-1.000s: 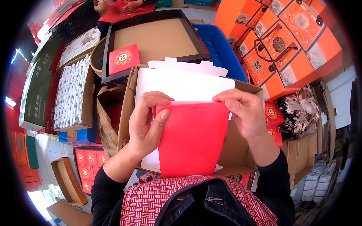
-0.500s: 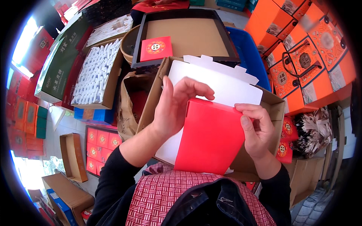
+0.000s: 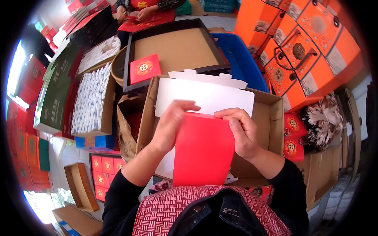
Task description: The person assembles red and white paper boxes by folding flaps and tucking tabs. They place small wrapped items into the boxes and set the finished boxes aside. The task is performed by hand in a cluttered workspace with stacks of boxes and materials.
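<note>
In front of my chest a plain red folding carton (image 3: 204,151) stands tilted, a folded edge along its top. My right hand (image 3: 241,133) pinches its upper right corner between thumb and fingers. At its upper left corner is my left hand (image 3: 170,128), touching or very near the edge; motion blur smears its fingers. Behind the red carton lies a white cardboard blank (image 3: 204,94) with tabs along its far edge; whether the two are joined I cannot tell. Under them is an open brown cardboard box (image 3: 271,122).
A dark-framed tray (image 3: 177,45) holds a small red box (image 3: 145,68). Left stands a carton of white packets (image 3: 91,100); a blue bin (image 3: 240,57) and orange gift boxes (image 3: 299,51) are at the right. Across the tray, another person's hands (image 3: 143,15) rest over a red apron.
My left hand has come down onto or near the carton's upper left corner. The carton now stands straighter. The whole view has shifted, and the other person's hands have come into sight.
</note>
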Available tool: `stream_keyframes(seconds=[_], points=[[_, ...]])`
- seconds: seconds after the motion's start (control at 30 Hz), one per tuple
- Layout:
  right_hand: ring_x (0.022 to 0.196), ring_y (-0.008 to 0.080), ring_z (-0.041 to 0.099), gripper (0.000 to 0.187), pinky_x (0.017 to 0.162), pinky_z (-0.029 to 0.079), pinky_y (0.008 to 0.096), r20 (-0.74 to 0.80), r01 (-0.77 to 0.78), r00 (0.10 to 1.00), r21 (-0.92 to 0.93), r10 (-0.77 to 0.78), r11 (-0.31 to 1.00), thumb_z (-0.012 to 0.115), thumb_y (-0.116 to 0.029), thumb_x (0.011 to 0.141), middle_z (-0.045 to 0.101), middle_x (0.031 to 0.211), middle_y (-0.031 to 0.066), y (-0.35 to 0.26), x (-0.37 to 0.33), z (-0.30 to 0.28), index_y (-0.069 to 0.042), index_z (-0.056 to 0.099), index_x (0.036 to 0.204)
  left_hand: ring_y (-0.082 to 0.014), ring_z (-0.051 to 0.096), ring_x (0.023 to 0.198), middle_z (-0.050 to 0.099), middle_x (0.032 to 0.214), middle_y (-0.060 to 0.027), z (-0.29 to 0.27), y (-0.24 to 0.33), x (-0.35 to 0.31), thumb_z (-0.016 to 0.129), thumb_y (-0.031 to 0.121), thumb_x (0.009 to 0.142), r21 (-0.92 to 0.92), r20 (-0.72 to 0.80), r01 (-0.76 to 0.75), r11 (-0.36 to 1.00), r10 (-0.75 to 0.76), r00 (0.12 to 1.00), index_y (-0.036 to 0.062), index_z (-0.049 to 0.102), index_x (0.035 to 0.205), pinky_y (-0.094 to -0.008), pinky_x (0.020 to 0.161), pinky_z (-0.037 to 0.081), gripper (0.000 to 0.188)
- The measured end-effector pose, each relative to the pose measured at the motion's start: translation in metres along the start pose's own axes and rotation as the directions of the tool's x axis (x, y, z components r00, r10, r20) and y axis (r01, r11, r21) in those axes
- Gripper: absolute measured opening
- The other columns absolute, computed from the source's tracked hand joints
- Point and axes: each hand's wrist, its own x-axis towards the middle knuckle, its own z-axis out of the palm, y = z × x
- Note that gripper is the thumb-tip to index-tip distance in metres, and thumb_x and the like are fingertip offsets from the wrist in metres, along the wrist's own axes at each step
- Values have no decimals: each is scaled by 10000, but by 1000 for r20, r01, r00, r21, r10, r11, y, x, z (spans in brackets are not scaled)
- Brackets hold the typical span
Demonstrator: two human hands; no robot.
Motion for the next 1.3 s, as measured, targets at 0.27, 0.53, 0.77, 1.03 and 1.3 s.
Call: stream_keyframes(seconds=[0.27,0.53,0.77,1.03,1.3], points=[[1239,306,488,532,1086,311,438,472,543,839,-695,-270,470,585,-53,777,541,1308,97,-8,20,-64,-93,500,1300,-99,586,813,611,895,-47,-19,-5,30,572,154,925,-101,-20,218,971,-221,975,23,595,997,-235,711,494,151],[1017,182,611,431,907,467,347,226,433,895,-223,-385,874,744,-67,722,641,1088,72,21,31,-32,-84,612,1132,-197,609,973,609,1070,-102,-37,-16,10,443,433,964,-516,80,378,769,-396,915,14,553,1159,-320,812,502,475],[837,160,643,360,762,525,297,70,-183,982,167,173,969,712,-163,812,662,1005,80,11,166,-53,-15,584,1114,-394,427,1236,518,1235,-197,2,-57,-4,602,301,853,804,452,-483,346,172,875,27,548,1133,-520,1027,348,396],[833,215,665,393,628,579,352,112,-763,635,-59,764,643,764,-188,749,675,927,112,142,254,-2,-11,611,1064,-429,326,1303,418,1333,-242,15,-58,-11,613,327,828,860,505,-508,-55,-64,861,13,555,1168,-587,997,327,466],[887,169,644,447,758,529,293,303,-807,434,-289,849,515,626,-421,878,655,1060,103,184,265,14,-34,605,1100,-441,334,1294,431,1313,-260,8,-50,-9,618,330,828,873,483,-487,-34,-84,871,1,559,1135,-617,968,335,454]])
